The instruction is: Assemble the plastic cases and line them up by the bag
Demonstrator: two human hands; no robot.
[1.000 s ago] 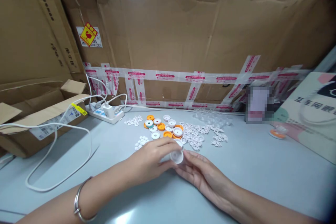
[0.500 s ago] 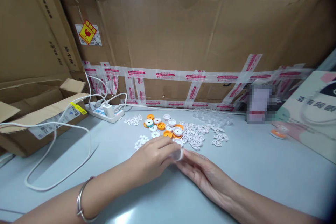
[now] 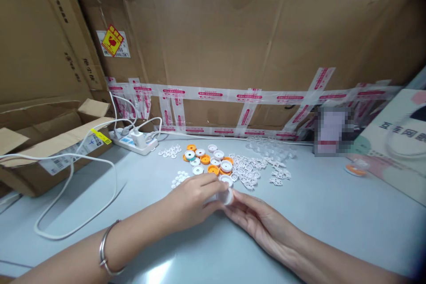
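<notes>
Between my two hands is a small whitish round cap (image 3: 225, 196), its round side tilted toward me. My left hand (image 3: 198, 196) has thumb and fingers closed on the cap's left edge. On the other side, my right hand (image 3: 254, 216) pinches it between thumb and fingers; part of the rim is hidden by them. Just beyond lie white round caps (image 3: 226, 167) and orange round caps (image 3: 213, 169), some stacked. Flat white openwork pieces (image 3: 245, 168) are spread to their right. Small white parts (image 3: 180, 179) form a pile beyond my left forearm.
More small white pieces (image 3: 170, 151) and clear plastic domes (image 3: 271, 147) lie farther back. A power strip (image 3: 138, 142) with white cables and an open carton (image 3: 49, 159) stand at left. An orange-based capsule (image 3: 356, 168) sits right, near a printed box (image 3: 396, 142). Tall cardboard (image 3: 213, 44) walls the back.
My left fingers have shifted slightly on the cap, and more of its round side shows. Both hands stay in nearly the same place; the view has moved a little.
</notes>
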